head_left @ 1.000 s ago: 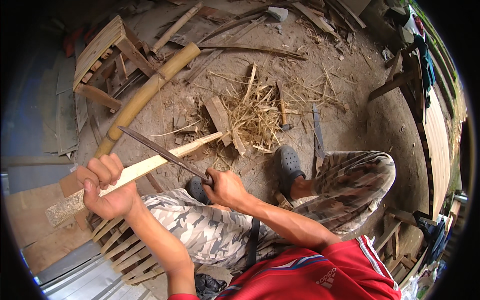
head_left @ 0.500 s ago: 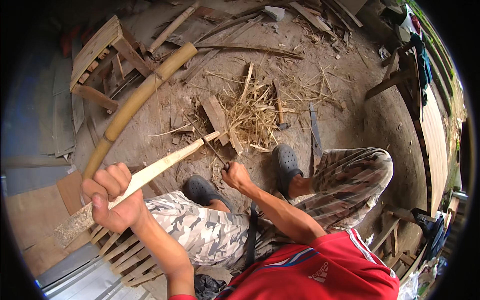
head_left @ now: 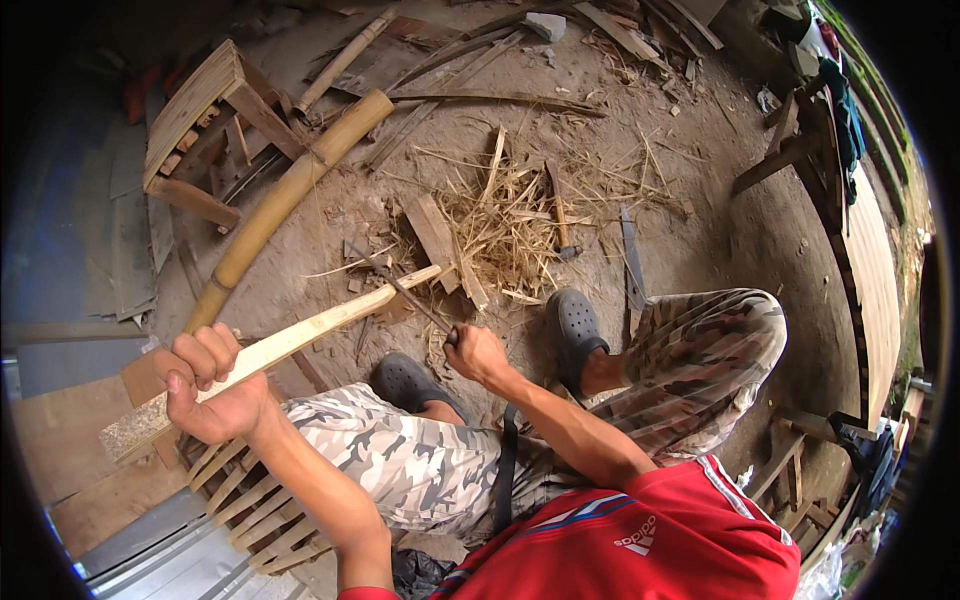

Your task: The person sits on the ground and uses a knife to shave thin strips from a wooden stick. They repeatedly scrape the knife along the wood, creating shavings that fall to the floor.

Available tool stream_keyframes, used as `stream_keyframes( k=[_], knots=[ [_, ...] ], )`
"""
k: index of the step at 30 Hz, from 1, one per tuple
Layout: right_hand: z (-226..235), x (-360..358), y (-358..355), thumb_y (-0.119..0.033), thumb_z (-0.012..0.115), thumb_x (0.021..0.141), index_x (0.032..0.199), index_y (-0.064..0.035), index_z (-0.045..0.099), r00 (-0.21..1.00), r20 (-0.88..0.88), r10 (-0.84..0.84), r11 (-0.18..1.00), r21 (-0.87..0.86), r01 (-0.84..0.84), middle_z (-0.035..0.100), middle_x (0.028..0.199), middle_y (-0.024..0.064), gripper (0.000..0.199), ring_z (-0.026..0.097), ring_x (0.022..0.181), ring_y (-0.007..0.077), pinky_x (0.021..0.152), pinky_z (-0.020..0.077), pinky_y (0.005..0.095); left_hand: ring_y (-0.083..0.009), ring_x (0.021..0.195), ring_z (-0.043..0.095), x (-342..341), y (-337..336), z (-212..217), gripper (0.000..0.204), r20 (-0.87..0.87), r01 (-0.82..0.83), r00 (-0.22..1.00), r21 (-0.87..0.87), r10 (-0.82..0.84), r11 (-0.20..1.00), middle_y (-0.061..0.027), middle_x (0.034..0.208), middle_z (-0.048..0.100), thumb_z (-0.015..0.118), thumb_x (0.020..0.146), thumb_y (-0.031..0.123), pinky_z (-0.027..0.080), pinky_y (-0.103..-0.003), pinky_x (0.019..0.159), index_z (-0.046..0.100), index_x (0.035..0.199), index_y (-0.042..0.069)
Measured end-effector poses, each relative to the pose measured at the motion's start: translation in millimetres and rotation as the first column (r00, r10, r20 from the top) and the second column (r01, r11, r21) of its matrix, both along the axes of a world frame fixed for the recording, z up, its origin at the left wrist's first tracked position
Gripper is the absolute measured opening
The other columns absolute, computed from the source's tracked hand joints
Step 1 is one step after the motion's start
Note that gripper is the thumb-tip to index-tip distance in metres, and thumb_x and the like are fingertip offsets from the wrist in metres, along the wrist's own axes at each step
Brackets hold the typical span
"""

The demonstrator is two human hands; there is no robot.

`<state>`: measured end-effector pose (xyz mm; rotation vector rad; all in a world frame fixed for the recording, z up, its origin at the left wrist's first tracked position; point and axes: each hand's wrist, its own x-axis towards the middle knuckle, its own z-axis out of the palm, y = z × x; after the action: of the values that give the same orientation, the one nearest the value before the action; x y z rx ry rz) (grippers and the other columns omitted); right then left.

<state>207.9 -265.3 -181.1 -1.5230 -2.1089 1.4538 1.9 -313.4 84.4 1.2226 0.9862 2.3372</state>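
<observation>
My left hand (head_left: pixel 222 388) is wrapped round the thick end of a long pale wooden stick (head_left: pixel 300 335), which slants up to the right. Its rough, speckled butt sticks out beyond my fist. In my right hand (head_left: pixel 478 353) is the dark handle of a long, thin-bladed knife (head_left: pixel 412 296). The blade lies across the stick near its narrow tip, pointing up and left. That tip reaches above the edge of a heap of straw-coloured shavings (head_left: pixel 515 230) on the dirt floor.
A bamboo pole (head_left: pixel 262 226) curves along the left, by a low wooden stool (head_left: pixel 195 125). A hammer (head_left: pixel 562 215) and a flat grey strip (head_left: pixel 631 255) lie right of the shavings. Wooden slats (head_left: pixel 262 520) are at lower left; a wooden bench (head_left: pixel 868 290) stands at right.
My left hand and the stick's thick end have shifted slightly left. The knife blade has tilted flatter and crosses the stick a little farther from its tip.
</observation>
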Motion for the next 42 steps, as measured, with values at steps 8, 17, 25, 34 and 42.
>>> stream_keyframes(
  k=[8, 17, 25, 34, 42],
  knots=[
    [-104.6, 41.4, 21.9, -0.021, 0.053, 0.082, 0.082, 0.0056, 0.069, 0.974, 0.218, -0.067, 0.992, -0.093, 0.089, 0.067, 0.082, 0.0305, 0.031, 0.068, 0.084, 0.0450, 0.076, 0.0552, 0.0492, -0.0086, 0.047, 0.019, 8.2, 14.9, 2.9, 0.032, -0.018, -0.011, 1.000, 0.013, 0.011, 1.000, 0.0021, 0.056, 0.023, 0.048, 0.087, 0.021, 0.017, -0.027, 0.048, 0.025, 0.066, 0.017],
    [-102.2, 38.1, 17.0, -0.022, 0.056, 0.078, 0.084, 0.0021, 0.071, 0.975, 0.216, -0.055, 0.960, -0.255, 0.111, 0.066, 0.088, 0.0314, 0.029, 0.067, 0.089, 0.0439, 0.081, 0.0537, 0.0489, -0.0082, 0.046, 0.019, -14.2, 10.9, -0.2, 0.034, 0.019, -0.157, 0.987, 0.024, 0.157, 0.987, 0.0024, 0.055, 0.023, 0.045, 0.091, 0.020, 0.018, -0.026, 0.046, 0.023, 0.065, 0.016],
    [17.9, 62.0, 136.9, -0.033, 0.061, 0.087, 0.089, 0.0045, 0.067, 0.978, 0.161, -0.131, 0.982, -0.115, 0.150, 0.069, 0.074, 0.0185, 0.038, 0.068, 0.059, 0.0263, 0.056, 0.0565, 0.0372, -0.0099, 0.043, 0.024, -37.1, -10.2, 9.6, 0.039, 0.426, -0.604, 0.724, 0.011, 0.543, 0.797, 0.0034, 0.051, 0.026, 0.045, 0.088, 0.025, 0.022, -0.025, 0.044, 0.022, 0.057, 0.019],
    [180.2, 71.2, 216.2, -0.035, 0.063, 0.095, 0.107, 0.0008, 0.057, 0.631, -0.514, -0.581, 0.814, -0.366, 0.452, 0.063, 0.098, 0.0121, 0.038, 0.066, 0.073, 0.0202, 0.055, 0.0564, 0.0336, -0.0119, 0.040, 0.021, -39.0, 17.8, 4.8, 0.037, 0.751, -0.586, 0.515, -0.044, 0.413, 0.809, 0.0036, 0.048, 0.025, 0.040, 0.087, 0.025, 0.024, -0.026, 0.043, 0.022, 0.055, 0.020],
    [188.5, 61.5, 241.2, -0.024, 0.065, 0.094, 0.113, 0.0001, 0.054, 0.186, -0.761, -0.622, 0.780, -0.582, 0.229, 0.066, 0.098, 0.0124, 0.033, 0.067, 0.079, 0.0222, 0.058, 0.0576, 0.0325, -0.0165, 0.053, 0.039, -5.8, 35.5, -88.0, 0.025, 0.855, -0.423, 0.461, -0.023, 0.237, 0.906, -0.0022, 0.062, 0.042, 0.037, 0.089, 0.027, 0.037, -0.029, 0.050, 0.042, 0.072, 0.010]
  ],
)
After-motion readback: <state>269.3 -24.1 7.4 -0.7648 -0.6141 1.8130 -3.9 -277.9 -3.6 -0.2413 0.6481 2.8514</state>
